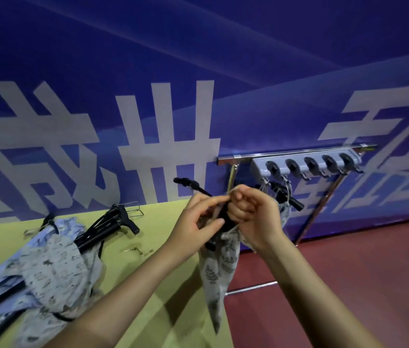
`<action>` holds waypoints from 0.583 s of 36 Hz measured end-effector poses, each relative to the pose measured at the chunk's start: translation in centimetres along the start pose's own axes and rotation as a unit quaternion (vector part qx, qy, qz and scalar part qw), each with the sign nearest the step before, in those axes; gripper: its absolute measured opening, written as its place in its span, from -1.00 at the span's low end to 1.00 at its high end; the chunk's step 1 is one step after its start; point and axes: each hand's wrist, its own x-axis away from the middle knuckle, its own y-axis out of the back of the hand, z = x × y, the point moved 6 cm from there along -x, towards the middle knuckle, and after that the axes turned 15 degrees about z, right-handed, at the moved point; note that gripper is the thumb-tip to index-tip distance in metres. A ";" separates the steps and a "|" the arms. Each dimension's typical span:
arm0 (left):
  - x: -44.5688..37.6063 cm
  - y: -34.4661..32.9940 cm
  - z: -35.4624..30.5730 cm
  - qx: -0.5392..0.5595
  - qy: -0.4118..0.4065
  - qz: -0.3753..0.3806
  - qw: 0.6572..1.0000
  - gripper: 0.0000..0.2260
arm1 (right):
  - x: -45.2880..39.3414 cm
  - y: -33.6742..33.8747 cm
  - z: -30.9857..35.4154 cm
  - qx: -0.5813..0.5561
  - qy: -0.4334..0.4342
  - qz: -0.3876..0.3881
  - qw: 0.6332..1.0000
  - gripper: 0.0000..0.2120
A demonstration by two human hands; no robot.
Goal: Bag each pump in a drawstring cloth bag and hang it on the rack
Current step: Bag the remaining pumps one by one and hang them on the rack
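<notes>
A grey patterned drawstring bag (217, 270) hangs in the air over the table's right edge with a black pump (191, 184) inside; the pump's handle sticks out above my hands. My left hand (196, 227) pinches the gathered bag mouth. My right hand (251, 217) is curled round the drawstring at the mouth. The grey rack (306, 164) with several black clips hangs on a chrome rail to the right. One bagged pump (285, 204) hangs from the rack's left clips, partly hidden behind my right hand.
On the yellow-green table (148, 247) at left lie more black pumps (113, 224) and a heap of patterned cloth bags (53, 267). Small metal clips (135, 249) lie near the middle. Behind stands a blue banner wall (148, 71); red floor (361, 272) lies to the right.
</notes>
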 end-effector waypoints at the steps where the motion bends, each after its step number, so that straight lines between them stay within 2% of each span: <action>1: 0.2 -0.4 0.4 0.028 0.014 -0.003 0.999 -0.61 | 0.2 0.3 0.0 -0.040 0.010 0.013 0.999 -0.77; 3: 0.3 -1.0 1.0 0.060 0.043 -0.020 0.997 -0.61 | 0.5 0.8 0.4 -0.048 0.012 0.021 0.999 -0.73; 4: 0.2 -1.2 1.2 0.044 0.046 -0.027 0.998 -0.63 | 0.6 0.9 0.7 -0.006 -0.001 0.017 1.000 -0.74; 7: -0.7 -1.6 0.7 -0.049 0.037 -0.036 0.998 -0.76 | 0.8 1.3 2.0 0.216 -0.051 -0.011 0.975 -0.83; 10: -2.0 -2.2 0.2 -0.089 0.055 -0.043 0.994 -0.78 | 1.2 2.6 4.3 0.359 -0.059 -0.040 0.931 -0.72; 13: -3.6 -2.5 -0.8 -0.059 0.072 -0.075 0.993 -0.79 | 1.6 5.5 7.0 0.365 -0.060 -0.071 0.927 -0.60; 16: -6.1 -3.5 -3.2 -0.018 0.065 -0.104 0.992 -0.80 | 1.7 8.3 9.5 0.357 -0.066 -0.055 0.930 -0.53; 19: -9.7 -6.2 -5.2 0.165 0.057 -0.117 0.978 -0.77 | 1.7 11.0 11.7 0.361 -0.072 -0.030 0.929 -0.62; 21: -12.3 -8.2 -5.8 0.220 0.049 -0.118 0.967 -0.75 | 1.8 12.5 12.9 0.363 -0.077 -0.003 0.929 -0.73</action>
